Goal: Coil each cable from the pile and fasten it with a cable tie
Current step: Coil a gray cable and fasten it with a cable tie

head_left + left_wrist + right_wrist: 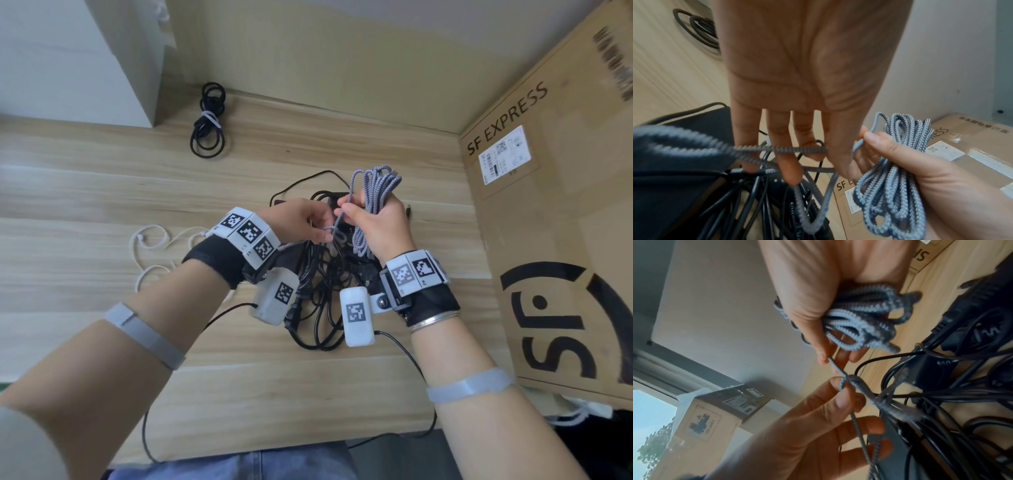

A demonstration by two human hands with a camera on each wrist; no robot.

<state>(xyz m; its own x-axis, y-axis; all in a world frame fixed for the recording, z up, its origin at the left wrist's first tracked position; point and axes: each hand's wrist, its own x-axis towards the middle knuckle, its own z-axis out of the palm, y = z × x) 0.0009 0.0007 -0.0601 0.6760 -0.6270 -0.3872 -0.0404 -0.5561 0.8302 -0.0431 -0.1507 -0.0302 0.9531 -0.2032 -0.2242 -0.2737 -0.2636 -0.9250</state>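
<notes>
My right hand (375,219) grips a bundle of coiled grey braided cable (373,192) above the table, its loops sticking out above and below the fist; the bundle (892,172) also fills the lower right of the left wrist view. My left hand (305,219) pinches the loose strand of that cable (337,226) just left of the bundle, with a small loop hanging under the fingers (789,170). Under both hands lies the pile of tangled black cables (322,294). White cable ties (150,240) lie on the table to the left.
A black cable coil (208,123) bound with a white tie rests at the far left of the wooden table (102,192). A large SF Express cardboard box (555,240) stands along the right side. A pale cabinet (113,58) fills the far left corner.
</notes>
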